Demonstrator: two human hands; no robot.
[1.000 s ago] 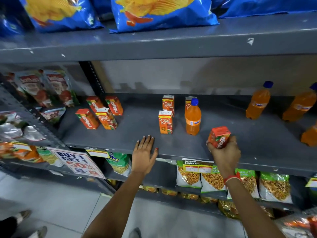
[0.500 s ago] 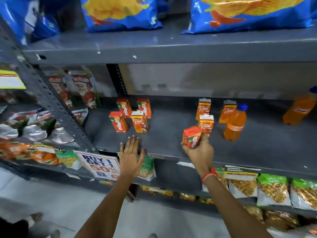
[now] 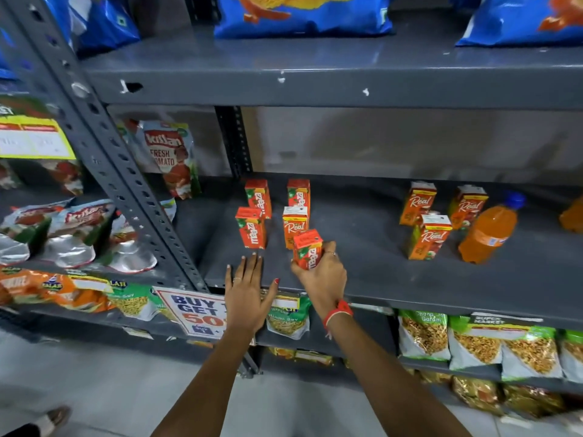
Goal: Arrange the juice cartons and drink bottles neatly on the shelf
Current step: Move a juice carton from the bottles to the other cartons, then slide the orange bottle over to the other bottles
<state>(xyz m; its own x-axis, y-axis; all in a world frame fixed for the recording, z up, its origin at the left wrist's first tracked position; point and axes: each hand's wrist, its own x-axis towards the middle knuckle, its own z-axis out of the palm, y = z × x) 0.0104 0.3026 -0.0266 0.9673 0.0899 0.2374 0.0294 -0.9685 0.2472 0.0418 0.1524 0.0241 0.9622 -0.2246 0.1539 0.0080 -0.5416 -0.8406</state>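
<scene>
Shelf: a grey metal shelf (image 3: 362, 279) carries the drinks, with blue snack bags (image 3: 303, 14) on the level above and green snack packs (image 3: 473, 342) on the level below.
Orange bottle: a blue-capped bottle (image 3: 487, 231) stands at the right, just beside three Real cartons (image 3: 429, 236).
Left group: four cartons stand upright at the left in two rows, namely three red Maaza cartons (image 3: 251, 228) and one Real carton (image 3: 294, 225) at the near right.
Right hand: the right hand (image 3: 321, 272) grips a red Maaza carton (image 3: 307, 249), tilted, just in front of that Real carton; a red band circles the wrist.
Left hand: the left hand (image 3: 247, 291) lies flat and spread on the shelf's near edge, grasping nothing, fingertips near the front Maaza carton.
Sign: a "Buy 1 Get 1" sign (image 3: 195, 310) hangs below the shelf's edge.
</scene>
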